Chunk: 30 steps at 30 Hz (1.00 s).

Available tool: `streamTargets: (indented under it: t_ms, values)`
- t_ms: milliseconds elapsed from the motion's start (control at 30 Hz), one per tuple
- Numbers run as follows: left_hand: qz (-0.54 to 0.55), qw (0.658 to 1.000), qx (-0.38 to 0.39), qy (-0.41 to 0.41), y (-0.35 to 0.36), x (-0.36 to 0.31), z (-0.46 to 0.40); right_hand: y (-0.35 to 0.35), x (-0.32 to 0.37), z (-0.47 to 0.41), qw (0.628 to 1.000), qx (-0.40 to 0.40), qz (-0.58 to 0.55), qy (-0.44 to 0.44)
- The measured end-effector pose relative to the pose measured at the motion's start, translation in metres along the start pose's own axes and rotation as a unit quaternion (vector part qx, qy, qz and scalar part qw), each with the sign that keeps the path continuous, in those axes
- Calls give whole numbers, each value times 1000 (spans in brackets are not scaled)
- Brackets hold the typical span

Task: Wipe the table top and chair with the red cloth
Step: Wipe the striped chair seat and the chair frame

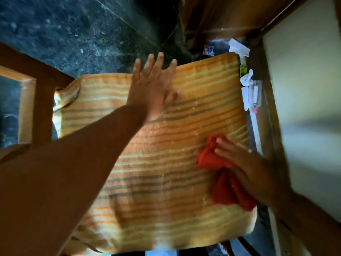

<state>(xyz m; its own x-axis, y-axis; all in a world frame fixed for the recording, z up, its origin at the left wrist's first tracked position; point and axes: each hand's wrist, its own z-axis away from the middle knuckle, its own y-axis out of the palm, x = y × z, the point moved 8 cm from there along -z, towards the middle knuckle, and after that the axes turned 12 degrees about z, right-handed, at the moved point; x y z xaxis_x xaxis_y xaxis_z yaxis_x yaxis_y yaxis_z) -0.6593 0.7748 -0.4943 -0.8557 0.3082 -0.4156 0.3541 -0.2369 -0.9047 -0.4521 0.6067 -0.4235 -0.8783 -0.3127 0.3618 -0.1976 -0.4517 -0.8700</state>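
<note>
An orange striped cushion point(162, 163) covers the seat of a wooden chair point(42, 97). My left hand point(153, 84) is stretched over the cushion's far part with fingers spread and holds nothing. My right hand point(245, 167) presses the crumpled red cloth point(221, 174) onto the cushion near its right edge, fingers over the cloth. The pale table top point(304, 80) with its wooden edge runs along the right side, blurred.
Paper scraps point(238, 47), a small packet point(208, 49) and a clear plastic bottle point(255, 95) lie on the dark floor between the chair and the table. Dark speckled floor point(73, 30) spreads beyond the chair. A wooden panel point(221, 13) stands at the back.
</note>
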Motion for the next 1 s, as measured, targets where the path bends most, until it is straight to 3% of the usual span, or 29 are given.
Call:
streamTargets:
  t_ms: [100, 200, 333, 400, 467, 500, 533, 600, 667, 767, 867, 933, 1000]
  values:
    - [-2, 1000, 15, 8, 21, -17, -1, -46, -53, -62, 994, -93, 21, 58]
    - [10, 1000, -5, -8, 27, -9, -1, -32, -65, -130, 985, -91, 102, 109]
    - [21, 1000, -21, 2, 26, -10, -3, -13, -64, -142, 972, -111, 166, 126]
    - [23, 1000, -17, -1, 25, -10, -3, -11, -51, -127, 973, -145, 135, 119]
    - [17, 1000, -14, 3, 25, -8, -3, 26, -5, -89, 988, -133, 29, 70]
    - [14, 1000, -13, 8, 25, -8, -4, 68, 32, -56, 997, -74, 5, 34]
    - [14, 1000, -11, 12, 26, -7, -2, 111, 75, -15, 1000, -1, 20, 0]
    - [13, 1000, -20, 16, 27, -6, -2, 161, 123, 51, 994, 47, 55, -87]
    - [17, 999, -28, 18, 29, -7, -2, 170, 126, 72, 985, 6, 73, -158]
    - [19, 999, -41, 11, 27, -6, -2, 140, 109, 60, 969, 9, 108, -222]
    - [21, 999, -46, 3, 26, -4, -1, 86, 59, 26, 980, -76, 144, -111]
    - [17, 999, -47, 6, 27, -5, -2, 29, -12, -16, 984, -154, 74, 47]
    - [18, 999, -47, 9, 27, -6, -3, -20, -62, -69, 970, -205, -5, 129]
